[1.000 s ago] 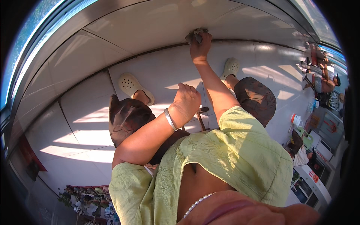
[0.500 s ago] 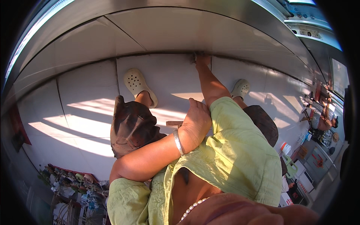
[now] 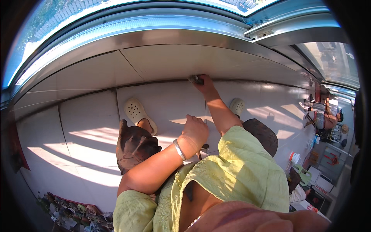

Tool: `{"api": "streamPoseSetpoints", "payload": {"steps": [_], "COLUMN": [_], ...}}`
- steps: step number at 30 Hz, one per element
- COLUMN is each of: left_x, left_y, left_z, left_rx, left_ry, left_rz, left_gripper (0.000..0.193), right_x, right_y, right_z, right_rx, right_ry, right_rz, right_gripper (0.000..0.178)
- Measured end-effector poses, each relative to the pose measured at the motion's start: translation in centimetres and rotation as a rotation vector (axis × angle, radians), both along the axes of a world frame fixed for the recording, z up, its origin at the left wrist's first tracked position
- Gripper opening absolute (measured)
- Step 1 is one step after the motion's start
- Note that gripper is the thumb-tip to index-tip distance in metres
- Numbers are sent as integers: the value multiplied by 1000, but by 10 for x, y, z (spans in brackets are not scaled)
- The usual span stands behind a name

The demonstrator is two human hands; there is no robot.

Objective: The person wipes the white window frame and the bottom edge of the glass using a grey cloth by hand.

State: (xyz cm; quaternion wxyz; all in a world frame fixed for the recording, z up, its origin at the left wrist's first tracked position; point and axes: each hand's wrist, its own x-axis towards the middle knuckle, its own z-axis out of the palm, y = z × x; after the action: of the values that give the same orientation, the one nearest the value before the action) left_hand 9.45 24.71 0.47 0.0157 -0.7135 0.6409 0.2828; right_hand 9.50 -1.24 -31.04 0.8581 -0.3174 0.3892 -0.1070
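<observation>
My right hand [image 3: 204, 86] reaches down to the base of the wall, its fingers wrapped round a small dark brush-like thing [image 3: 196, 79] with a greyish, ragged end. That end lies at the dark seam where the wall panels meet the floor. My left hand [image 3: 194, 133] is closed in front of my body, fingers curled in, just left of my right arm. The palm is hidden, so whether anything is in it does not show. A silver bracelet [image 3: 179, 150] circles the left wrist. Behind that hand, a piece of brown wood [image 3: 204, 146] partly shows.
Smooth wall panels [image 3: 162, 63] rise ahead to a window frame [image 3: 154, 23]. My cream clogs [image 3: 136, 110] stand on pale, sunlit floor tiles [image 3: 89, 116]. Potted plants [image 3: 77, 210] line the lower left. At right are a white bucket [image 3: 295, 157], a green chair [image 3: 303, 174] and other people [image 3: 328, 120].
The view has tilted up, bringing in more window. My left hand has come away from my right arm. The brush-like thing in my right hand now shows more clearly at the wall's base.
</observation>
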Motion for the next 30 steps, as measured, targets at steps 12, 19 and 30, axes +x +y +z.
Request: {"api": "streamPoseSetpoints", "payload": {"steps": [12,19,30], "left_x": [20,20,19], "left_y": [-7,-12,-18], "left_z": [-19,-4,-8], "left_rx": [-271,-159,-355], "left_ry": [-57,31,40], "left_rz": [52,59,73], "left_gripper": [13,15,14], "right_x": [-30,-11,24], "right_y": [38,35,66], "right_z": [401,423,400], "right_rx": [-712,-2153,-2285], "right_ry": [-245,91,12], "right_rz": [-58,-368,-418], "right_gripper": [25,45,50]}}
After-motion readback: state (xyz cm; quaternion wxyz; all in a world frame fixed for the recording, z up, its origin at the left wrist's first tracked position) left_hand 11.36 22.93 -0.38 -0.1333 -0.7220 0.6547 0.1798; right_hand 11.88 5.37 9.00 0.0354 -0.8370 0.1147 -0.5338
